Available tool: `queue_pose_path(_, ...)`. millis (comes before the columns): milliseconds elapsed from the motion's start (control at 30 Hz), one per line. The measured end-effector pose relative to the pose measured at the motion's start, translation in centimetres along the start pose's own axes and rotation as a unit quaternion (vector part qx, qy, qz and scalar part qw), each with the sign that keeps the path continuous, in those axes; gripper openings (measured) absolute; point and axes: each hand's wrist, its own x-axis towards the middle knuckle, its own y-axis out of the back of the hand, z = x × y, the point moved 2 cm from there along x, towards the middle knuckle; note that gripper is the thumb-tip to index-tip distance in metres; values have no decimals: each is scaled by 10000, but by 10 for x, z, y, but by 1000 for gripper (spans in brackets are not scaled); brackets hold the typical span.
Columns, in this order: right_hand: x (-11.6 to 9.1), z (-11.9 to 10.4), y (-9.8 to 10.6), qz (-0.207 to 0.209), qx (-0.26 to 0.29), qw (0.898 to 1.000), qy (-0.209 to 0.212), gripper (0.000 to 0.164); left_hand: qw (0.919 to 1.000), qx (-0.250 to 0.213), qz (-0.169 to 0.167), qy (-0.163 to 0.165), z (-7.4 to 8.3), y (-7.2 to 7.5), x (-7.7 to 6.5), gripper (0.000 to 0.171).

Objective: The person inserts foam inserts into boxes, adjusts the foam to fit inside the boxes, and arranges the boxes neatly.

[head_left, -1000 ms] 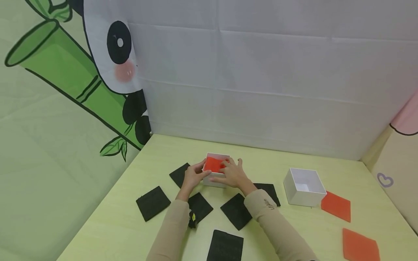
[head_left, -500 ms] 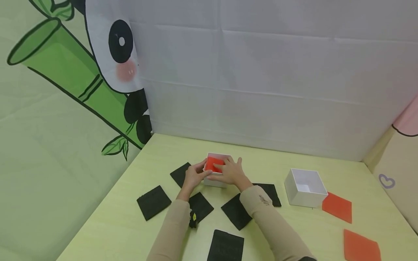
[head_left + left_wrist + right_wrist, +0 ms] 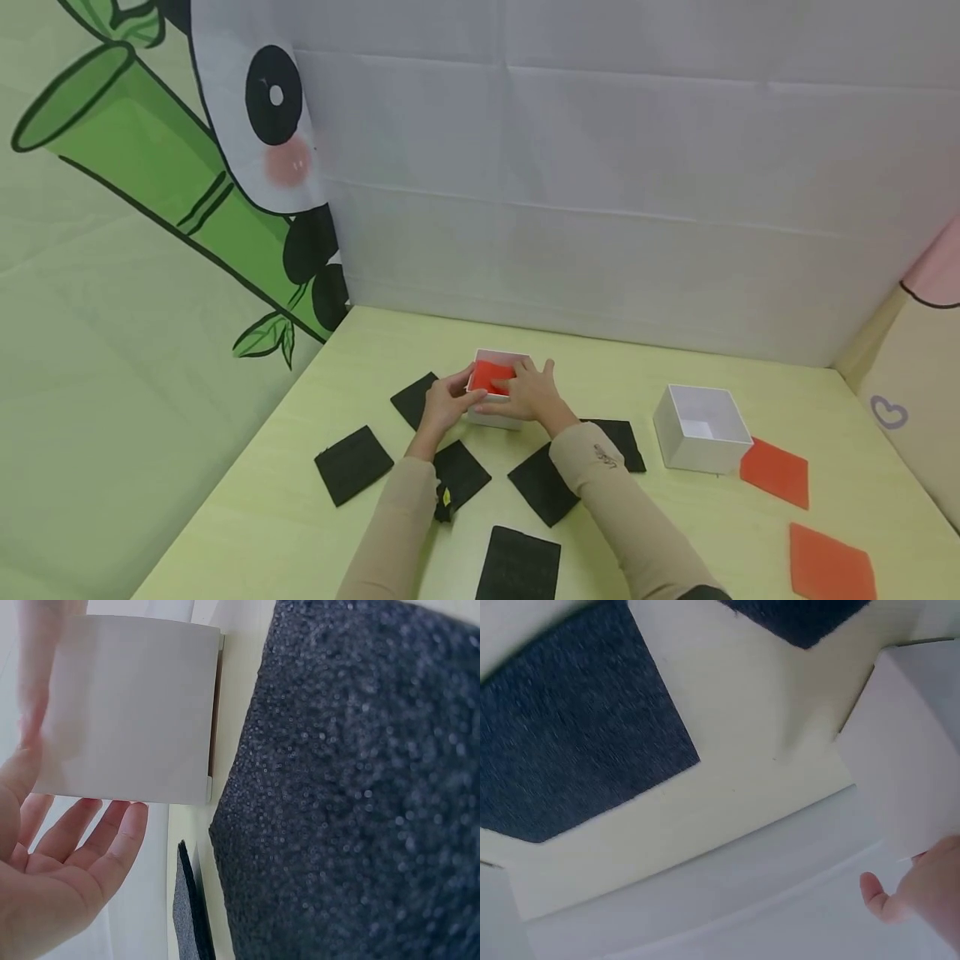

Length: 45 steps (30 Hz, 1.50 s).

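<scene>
A small white box (image 3: pixel 492 417) stands near the back middle of the table with a red felt piece (image 3: pixel 487 375) inside it. My left hand (image 3: pixel 447 407) grips its left side, thumb at the front rim and fingers along the wall. In the left wrist view the box's plain white front (image 3: pixel 127 712) shows beside that hand. My right hand (image 3: pixel 534 395) reaches over the right rim, a finger extended onto the red felt and another finger raised outside. Most of its fingers are out of sight in the right wrist view.
Several black felt squares (image 3: pixel 352 465) lie scattered about the table (image 3: pixel 255 517), some partly under the arms. A second white box (image 3: pixel 697 450), open at the top, stands at the right. Two orange-red felt squares (image 3: pixel 776 473) lie beside and in front of it. A white cloth (image 3: pixel 600 208) hangs behind.
My right hand has shifted slightly left, with a finger now extended further over the red felt. The left hand keeps its place on the box.
</scene>
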Motion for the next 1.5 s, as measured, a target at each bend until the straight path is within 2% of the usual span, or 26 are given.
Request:
queue_pose_path(200, -7, 5, -1, 487, 733, 9954, 368, 65, 10000, 68, 58, 2, -1, 1, -1, 53)
queue_pose_path(333, -12, 7, -1, 702, 958, 9916, 504, 65, 9999, 123, 62, -15, -2, 2, -2, 54)
queue_pose_path(733, -28, 9, 7, 1114, 941, 9883, 437, 69, 10000, 44, 39, 20, -5, 3, -2, 53)
queue_pose_path(1167, -56, 28, 17, 1613, 1365, 9751, 675, 68, 9999, -11, 21, 101, -6, 3, 0, 54)
queue_pose_path(1500, -83, 42, 26, 2038, 1657, 9616, 795, 87, 9999, -10, -5, 153, -5, 3, 0, 54)
